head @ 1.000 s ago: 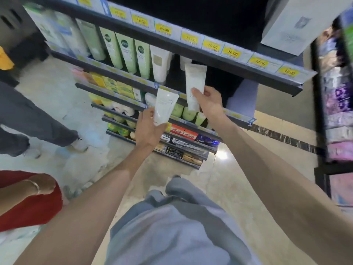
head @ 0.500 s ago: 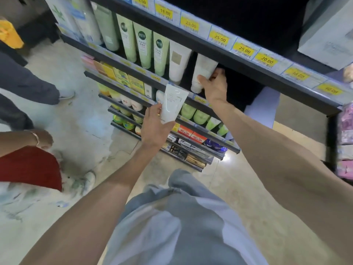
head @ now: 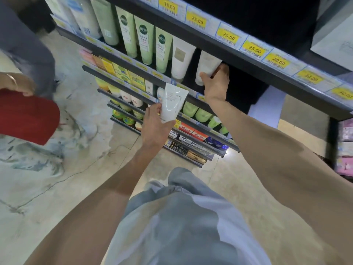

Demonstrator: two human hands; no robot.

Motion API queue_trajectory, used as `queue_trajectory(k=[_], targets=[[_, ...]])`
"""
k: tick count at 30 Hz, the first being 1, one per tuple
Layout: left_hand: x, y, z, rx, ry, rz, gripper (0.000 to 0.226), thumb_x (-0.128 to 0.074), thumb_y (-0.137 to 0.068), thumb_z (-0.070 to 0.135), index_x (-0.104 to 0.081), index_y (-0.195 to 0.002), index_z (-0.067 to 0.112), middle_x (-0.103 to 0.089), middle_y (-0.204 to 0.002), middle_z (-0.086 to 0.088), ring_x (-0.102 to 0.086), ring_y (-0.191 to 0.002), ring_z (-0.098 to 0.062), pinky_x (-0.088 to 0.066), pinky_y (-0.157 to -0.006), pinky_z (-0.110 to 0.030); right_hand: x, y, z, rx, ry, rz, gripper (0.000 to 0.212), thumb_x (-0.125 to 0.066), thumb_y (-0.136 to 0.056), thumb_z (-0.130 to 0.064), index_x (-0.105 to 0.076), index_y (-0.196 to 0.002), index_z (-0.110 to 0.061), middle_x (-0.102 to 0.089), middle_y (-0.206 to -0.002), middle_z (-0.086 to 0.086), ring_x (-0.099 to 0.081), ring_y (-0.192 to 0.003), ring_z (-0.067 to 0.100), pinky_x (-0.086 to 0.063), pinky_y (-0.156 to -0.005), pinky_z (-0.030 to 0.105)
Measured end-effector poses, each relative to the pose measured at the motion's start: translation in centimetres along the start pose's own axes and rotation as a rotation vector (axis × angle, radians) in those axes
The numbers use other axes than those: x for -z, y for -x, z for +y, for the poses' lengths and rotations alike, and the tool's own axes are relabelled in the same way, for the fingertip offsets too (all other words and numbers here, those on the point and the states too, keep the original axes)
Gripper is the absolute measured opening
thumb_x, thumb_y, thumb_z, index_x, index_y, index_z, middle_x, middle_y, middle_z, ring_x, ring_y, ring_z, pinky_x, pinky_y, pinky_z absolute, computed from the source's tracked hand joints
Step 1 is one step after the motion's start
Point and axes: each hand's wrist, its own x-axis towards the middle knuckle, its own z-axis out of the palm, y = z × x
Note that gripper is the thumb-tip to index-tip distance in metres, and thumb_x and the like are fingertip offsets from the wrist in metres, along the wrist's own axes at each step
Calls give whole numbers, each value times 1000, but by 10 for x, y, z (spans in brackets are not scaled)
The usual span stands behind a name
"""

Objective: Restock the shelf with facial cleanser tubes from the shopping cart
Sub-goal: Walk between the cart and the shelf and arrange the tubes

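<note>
White cleanser tube (head: 206, 66) upright on shelf (head: 191, 88), right hand (head: 216, 84) grip clamped | left hand (head: 154, 124) grip clamps second white tube (head: 172, 104)

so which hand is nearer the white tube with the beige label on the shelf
Right. The right hand grips the next tube over, just right of the beige-label tube. The left hand holds another tube lower down, off the shelf.

Right hand (head: 215, 83) fingers hidden behind white tube (head: 207, 64); tube's top cut by upper shelf (head: 238, 52). 9 o'clock: bystander's hand (head: 17, 84) cropped.
</note>
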Motion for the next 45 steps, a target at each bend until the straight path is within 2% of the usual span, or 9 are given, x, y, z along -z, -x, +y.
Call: queue_trajectory(k=[4,10,15,21,27,30,36,42,45], targets=[[2,3,2,-15,6,-9,71,-83,-79,30,-47,-140,20,-52,-134,1,-52,-120,-16,-50,-97,-36,-3,-10,-1,25,19,-10,67,-79,-88,-25,-46,-142,-1,-49,-147,17,-46,-139,27,-33,-115,30],[5,5,2,-9,10,-17,70,-82,-81,32,-46,-140,23,-51,-132,4,-53,-118,-13,-49,-90,-29,-12,-20,-1,-8,57,26,65,-79,-86,-27,-51,-135,5,-54,-138,23,-51,-130,35,-40,-112,42],[8,6,2,-36,9,-20,71,-82,-80,31,-46,-140,22,-51,-133,4,-52,-120,-15,-52,-96,-34,-3,-14,-1,-46,-24,-57,70,-80,-85,-27,-46,-140,-1,-49,-141,17,-49,-131,27,-39,-114,36],[13,7,4,-67,43,-18,69,-80,-81,32,-46,-140,24,-49,-131,8,-51,-120,-14,-52,-98,-38,32,51,-2,-28,-208,-140,40,-71,-94,-35,-59,-126,-14,-65,-111,-6,-64,-105,8,-56,-94,30],[13,7,18,-158,47,-5,66,-81,-78,29,-48,-135,25,-51,-127,8,-53,-114,-13,-54,-87,-39,43,109,-10,-152,-326,-325,21,-73,-94,-31,-66,-112,-24,-70,-110,-4,-69,-103,12,-63,-80,33],[10,9,28,-225,45,-7,66,-82,-80,32,-50,-137,22,-53,-128,6,-54,-115,-13,-54,-84,-36,45,119,-17,-220,-367,-388,22,-75,-93,-19,-64,-112,-17,-69,-114,2,-70,-104,16,-63,-71,30],[10,6,34,-377,94,-92,66,-69,-92,45,-40,-147,24,-48,-137,2,-52,-123,-15,-55,-90,-36,59,118,-17,-209,-427,-261,21,-70,-95,-9,-62,-114,-8,-68,-105,-11,-69,-89,-7,-57,-64,17],[15,-19,28,-465,-32,-20,53,-61,-101,31,-43,-147,11,-50,-135,-9,-51,-125,-26,-50,-98,-42,76,98,-21,-226,-633,-91,30,-65,-97,-6,-58,-126,-8,-68,-122,6,-69,-110,13,-63,-82,34],[18,-34,27,-460,-110,-37,52,-60,-100,27,-44,-147,12,-47,-139,-9,-46,-130,-26,-46,-100,-37,78,85,-20,-254,-731,-52,38,-64,-97,-4,-54,-133,-10,-64,-130,7,-65,-120,19,-61,-87,34]])
